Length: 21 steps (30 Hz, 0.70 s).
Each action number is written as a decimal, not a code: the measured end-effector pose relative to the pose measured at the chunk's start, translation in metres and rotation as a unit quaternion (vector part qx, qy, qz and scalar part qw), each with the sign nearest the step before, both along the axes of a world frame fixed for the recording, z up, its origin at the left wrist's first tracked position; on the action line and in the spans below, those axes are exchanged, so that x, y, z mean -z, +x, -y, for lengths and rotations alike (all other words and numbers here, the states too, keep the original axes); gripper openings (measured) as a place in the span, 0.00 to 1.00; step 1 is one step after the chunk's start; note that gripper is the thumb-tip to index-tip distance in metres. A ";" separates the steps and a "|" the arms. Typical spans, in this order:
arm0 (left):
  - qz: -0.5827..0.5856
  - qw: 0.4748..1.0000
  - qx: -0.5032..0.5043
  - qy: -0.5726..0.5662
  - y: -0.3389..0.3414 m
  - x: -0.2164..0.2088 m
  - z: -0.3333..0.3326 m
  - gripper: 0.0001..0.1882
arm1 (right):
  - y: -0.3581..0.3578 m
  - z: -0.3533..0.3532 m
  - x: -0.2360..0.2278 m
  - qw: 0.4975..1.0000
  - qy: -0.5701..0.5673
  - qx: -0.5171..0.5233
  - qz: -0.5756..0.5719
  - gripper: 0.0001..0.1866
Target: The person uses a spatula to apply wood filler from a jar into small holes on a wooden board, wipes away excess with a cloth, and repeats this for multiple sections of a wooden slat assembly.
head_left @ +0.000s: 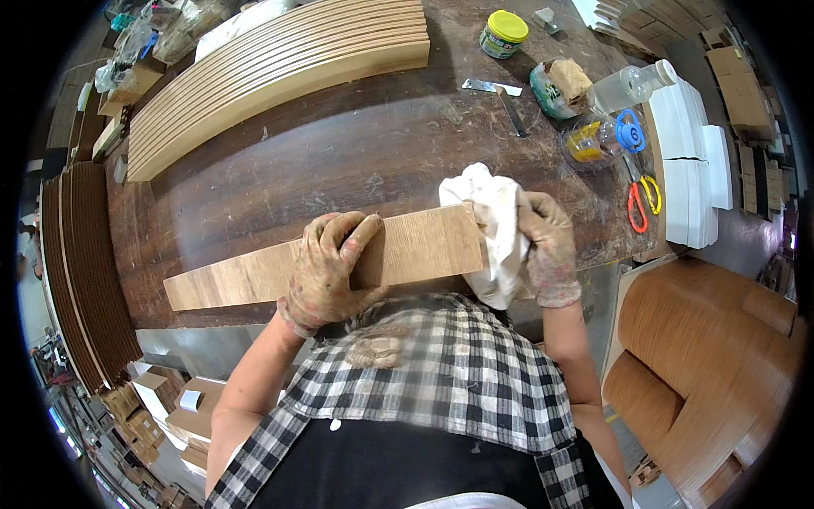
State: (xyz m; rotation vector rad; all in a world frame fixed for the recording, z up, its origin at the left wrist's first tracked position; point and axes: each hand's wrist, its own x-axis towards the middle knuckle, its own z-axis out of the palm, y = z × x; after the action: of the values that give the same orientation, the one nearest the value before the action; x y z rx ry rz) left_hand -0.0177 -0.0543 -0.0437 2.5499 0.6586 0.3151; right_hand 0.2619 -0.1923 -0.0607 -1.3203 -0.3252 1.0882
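Note:
A long wood-grain board [424, 243] lies crosswise at the near edge of the dark worktable [280, 170], its right end close to my body. My gloved left hand [331, 267] grips the board near its middle, thumb on the near side and fingers over the top. In my gloved right hand [549, 250] is a bunched white cloth [487, 212], pressed against the board's right end. The cloth hides part of that end and some of my right fingers. Both gloves look stained.
Stacked wooden strips [280, 76] lie at the far left. At the far right stand a yellow-lidded tub [504, 34], a clear bottle [632, 87], a blue-handled bottle [593, 140], scissors [638, 204] and a dark-handled blade [511, 113]. Brown panels [85, 271] stand beyond the left edge.

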 end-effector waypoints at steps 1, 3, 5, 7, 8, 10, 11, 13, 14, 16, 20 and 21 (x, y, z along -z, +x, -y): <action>0.001 1.000 -0.004 -0.002 -0.001 0.000 0.000 0.49 | 0.001 -0.002 -0.004 0.999 -0.008 0.031 -0.015 0.08; 0.004 1.000 -0.008 -0.005 -0.002 0.002 0.000 0.49 | -0.004 -0.008 -0.010 0.999 0.007 0.040 -0.017 0.08; -0.005 1.000 -0.009 -0.009 -0.002 0.002 0.000 0.49 | -0.010 -0.014 -0.012 0.999 0.012 0.030 0.014 0.08; -0.005 1.000 -0.005 -0.001 0.000 0.003 -0.001 0.48 | -0.019 -0.024 -0.012 0.997 0.011 0.000 0.072 0.08; 0.000 1.000 0.001 0.009 0.002 0.003 -0.002 0.48 | -0.023 -0.028 -0.010 0.994 0.017 -0.018 0.103 0.08; 0.000 1.000 0.005 0.014 0.002 0.004 -0.003 0.48 | -0.026 -0.031 -0.005 0.975 0.012 -0.077 0.207 0.09; -0.004 1.000 0.006 0.008 0.002 0.006 -0.003 0.48 | -0.022 -0.029 -0.003 0.969 -0.011 -0.088 0.229 0.09; -0.009 1.000 -0.003 0.003 0.002 0.009 -0.004 0.48 | -0.003 -0.024 -0.002 0.954 -0.053 -0.116 0.273 0.09; -0.010 1.000 -0.006 0.003 0.004 0.011 -0.005 0.47 | 0.008 -0.018 0.001 0.990 -0.034 -0.065 0.122 0.07; -0.025 1.000 -0.010 -0.005 0.007 0.016 -0.009 0.47 | 0.032 -0.006 0.005 0.941 -0.155 -0.107 0.282 0.07; -0.057 0.998 -0.028 0.003 0.012 0.032 -0.016 0.46 | 0.054 0.004 -0.003 0.690 -0.268 -0.293 0.606 0.12; -0.060 0.998 -0.030 0.005 0.013 0.038 -0.018 0.44 | 0.056 0.004 -0.007 0.749 -0.222 -0.252 0.571 0.15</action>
State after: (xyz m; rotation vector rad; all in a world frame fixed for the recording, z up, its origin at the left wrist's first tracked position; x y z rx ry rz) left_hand -0.0045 -0.0365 -0.0813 2.5783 0.7805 0.1857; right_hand 0.3181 -0.1964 -0.0541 -2.3366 -1.4766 0.6346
